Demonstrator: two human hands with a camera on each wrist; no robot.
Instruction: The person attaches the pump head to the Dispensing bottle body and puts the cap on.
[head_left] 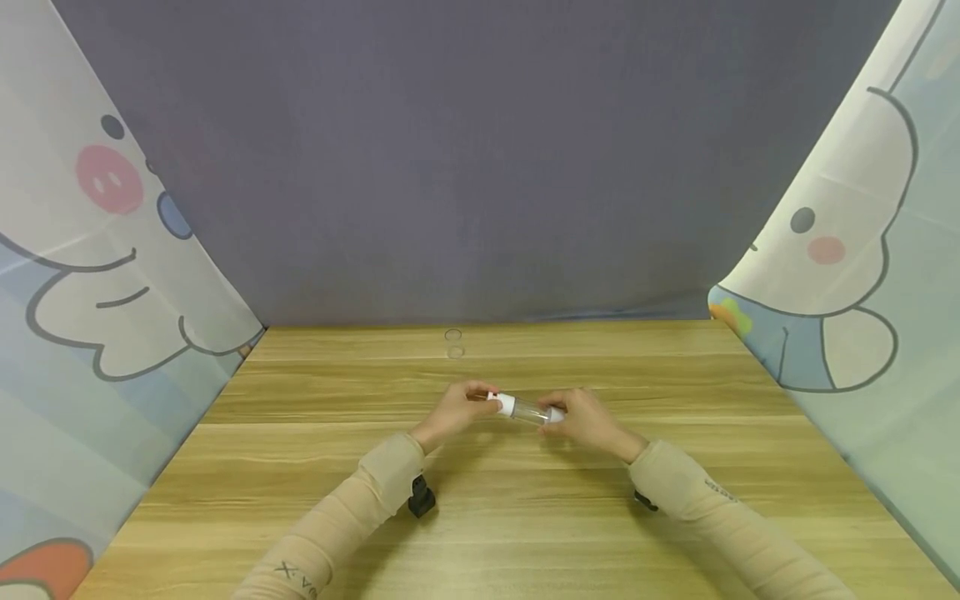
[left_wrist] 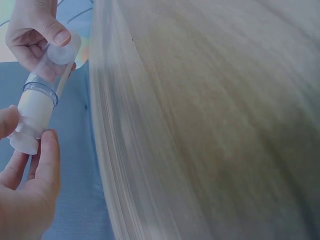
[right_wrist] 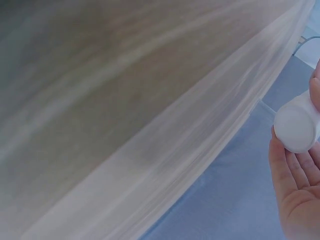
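Note:
A clear cylindrical bottle with white ends is held lengthwise between both hands, above the wooden table. My left hand pinches the white top, a collar with a smaller white knob at its tip, between thumb and fingers. At the far end my right hand grips the bottle near its round white base, thumb along the clear wall. The inside of the clear part looks empty. A small dark and reddish spot shows on the white top, too small to make out.
Two thin, clear ring-like pieces lie near the table's back edge. The wooden table spreads around both arms. Behind it hangs a dark grey cloth, with cartoon-printed curtains at the sides.

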